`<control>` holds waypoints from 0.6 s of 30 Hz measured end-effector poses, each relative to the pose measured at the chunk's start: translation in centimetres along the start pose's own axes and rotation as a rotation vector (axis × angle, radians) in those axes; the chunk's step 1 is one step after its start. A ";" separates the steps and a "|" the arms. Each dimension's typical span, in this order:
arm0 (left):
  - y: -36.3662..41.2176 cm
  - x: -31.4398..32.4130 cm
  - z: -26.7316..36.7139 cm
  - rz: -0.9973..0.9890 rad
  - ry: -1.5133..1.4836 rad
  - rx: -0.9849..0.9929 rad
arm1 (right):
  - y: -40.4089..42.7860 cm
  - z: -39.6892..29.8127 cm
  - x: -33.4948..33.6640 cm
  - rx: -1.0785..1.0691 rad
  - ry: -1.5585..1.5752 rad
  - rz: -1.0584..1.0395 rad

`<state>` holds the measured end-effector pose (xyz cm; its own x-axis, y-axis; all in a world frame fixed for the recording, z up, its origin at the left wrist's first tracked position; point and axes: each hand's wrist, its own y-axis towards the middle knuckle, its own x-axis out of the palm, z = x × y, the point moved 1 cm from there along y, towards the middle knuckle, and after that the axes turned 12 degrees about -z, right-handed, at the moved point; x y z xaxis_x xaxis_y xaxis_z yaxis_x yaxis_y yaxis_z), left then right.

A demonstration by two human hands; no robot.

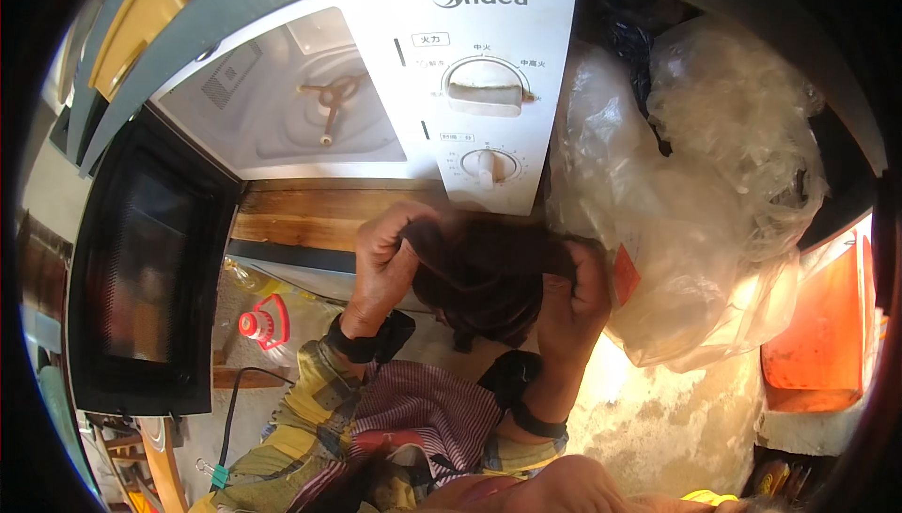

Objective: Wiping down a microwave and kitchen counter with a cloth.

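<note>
A dark brown cloth point(486, 273) hangs in loose folds between my two hands, in front of a white Midea microwave oven point(416, 5). My left hand point(387, 252) pinches its left end between thumb and fingers. At the other end, my right hand point(578, 287) grips the cloth close to a clear plastic bag. The microwave door point(141, 273) stands wide open on the left. Inside the cavity lies a three-armed roller ring point(331, 96), with no glass plate over it. Two dials, the power knob point(486, 87) and the timer knob point(486, 168), are on the control panel.
Large clear plastic bags point(676, 231) bulge at the right of the microwave. Below the wooden shelf point(303, 213) stands a plastic bottle with a red cap point(255, 325) and handle. An orange container point(810, 330) is at far right. A black cable point(232, 407) hangs at lower left.
</note>
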<state>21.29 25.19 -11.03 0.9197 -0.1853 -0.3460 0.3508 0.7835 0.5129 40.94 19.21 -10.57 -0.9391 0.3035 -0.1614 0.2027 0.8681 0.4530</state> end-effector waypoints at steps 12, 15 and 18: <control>0.3 0.0 0.4 -0.015 0.034 0.007 | 0.4 -0.7 0.2 -0.013 0.016 -0.001; 0.3 0.2 0.5 -0.019 0.010 0.015 | 0.2 -0.7 0.2 0.019 -0.008 0.004; 0.3 0.4 0.6 -0.008 -0.015 0.008 | 0.2 -0.6 0.1 0.039 -0.051 0.001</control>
<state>21.89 25.01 -10.52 0.9194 -0.2007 -0.3382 0.3595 0.7773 0.5162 40.67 19.20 -9.93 -0.9237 0.3232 -0.2057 0.2152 0.8820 0.4192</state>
